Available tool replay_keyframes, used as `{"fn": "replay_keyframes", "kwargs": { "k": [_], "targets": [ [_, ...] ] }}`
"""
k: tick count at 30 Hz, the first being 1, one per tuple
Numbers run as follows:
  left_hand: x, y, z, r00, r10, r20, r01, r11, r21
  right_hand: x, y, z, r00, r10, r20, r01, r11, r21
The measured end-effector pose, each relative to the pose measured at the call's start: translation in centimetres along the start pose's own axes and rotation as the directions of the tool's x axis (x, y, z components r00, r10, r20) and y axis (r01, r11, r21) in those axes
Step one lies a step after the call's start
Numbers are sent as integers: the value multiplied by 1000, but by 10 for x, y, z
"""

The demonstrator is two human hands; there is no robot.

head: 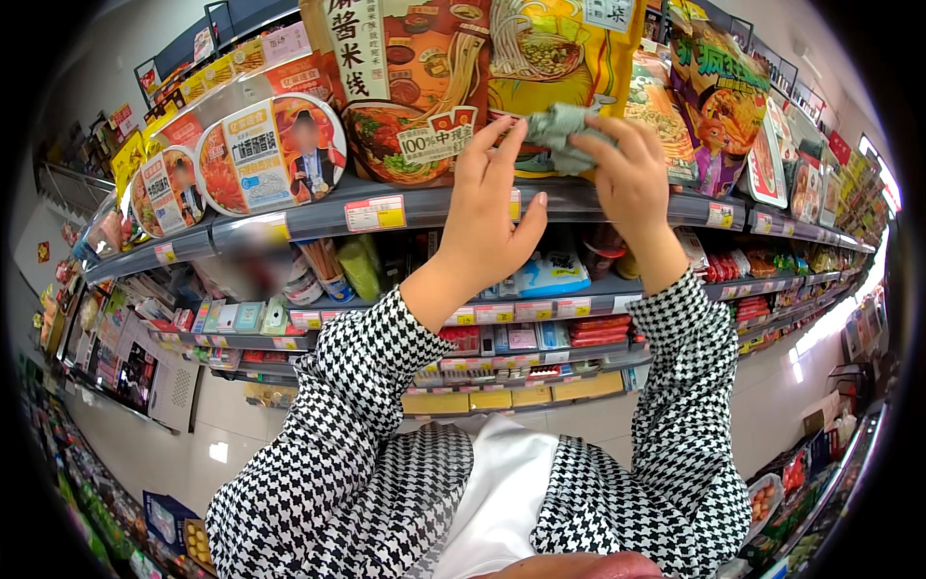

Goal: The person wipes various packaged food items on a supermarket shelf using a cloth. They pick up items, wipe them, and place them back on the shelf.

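Note:
My right hand (636, 177) grips a crumpled grey-green cloth (568, 137) in front of a yellow noodle bag (557, 79). My left hand (495, 199) is raised beside it, thumb apart from the fingers. Its fingertips are at the cloth's left edge; whether they touch it is unclear. Behind that hand stands an orange-brown rice noodle bag (416, 79) with a bowl pictured on it. Both bags are upright on the dark grey top shelf (427, 206), whose front edge passes behind my wrists. Part of the yellow bag is hidden by the cloth and fingers.
Round lidded instant-meal tubs (271, 155) stand to the left on the top shelf. A purple noodle bag (723, 108) is at the right. Price tags (376, 213) line the shelf edges. Lower shelves hold a green cup-like item (358, 268) and a blue-white packet (553, 271).

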State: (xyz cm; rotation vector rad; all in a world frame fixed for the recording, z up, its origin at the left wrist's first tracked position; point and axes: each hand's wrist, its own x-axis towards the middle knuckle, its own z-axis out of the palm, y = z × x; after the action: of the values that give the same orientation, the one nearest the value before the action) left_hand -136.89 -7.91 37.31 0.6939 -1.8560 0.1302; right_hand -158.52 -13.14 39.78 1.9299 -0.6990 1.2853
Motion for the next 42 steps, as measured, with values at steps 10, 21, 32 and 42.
{"fn": "replay_keyframes", "kwargs": {
  "k": [10, 21, 32, 42],
  "targets": [
    [-17, 16, 30, 999, 49, 19, -49, 998, 37, -42, -1, -30, 985, 50, 167, -66, 994, 92],
    [-5, 19, 54, 966, 172, 192, -157, 984, -89, -30, 62, -73, 960, 278, -23, -277, 941, -197],
    [19, 39, 104, 952, 166, 256, -207, 968, 144, -26, 87, -62, 965, 33, 260, -35, 999, 3],
    [32, 72, 168, 994, 20, 107, -59, 927, 371, 47, 128, 0, 808, -5, 589, 141, 973, -184]
  ]
}}
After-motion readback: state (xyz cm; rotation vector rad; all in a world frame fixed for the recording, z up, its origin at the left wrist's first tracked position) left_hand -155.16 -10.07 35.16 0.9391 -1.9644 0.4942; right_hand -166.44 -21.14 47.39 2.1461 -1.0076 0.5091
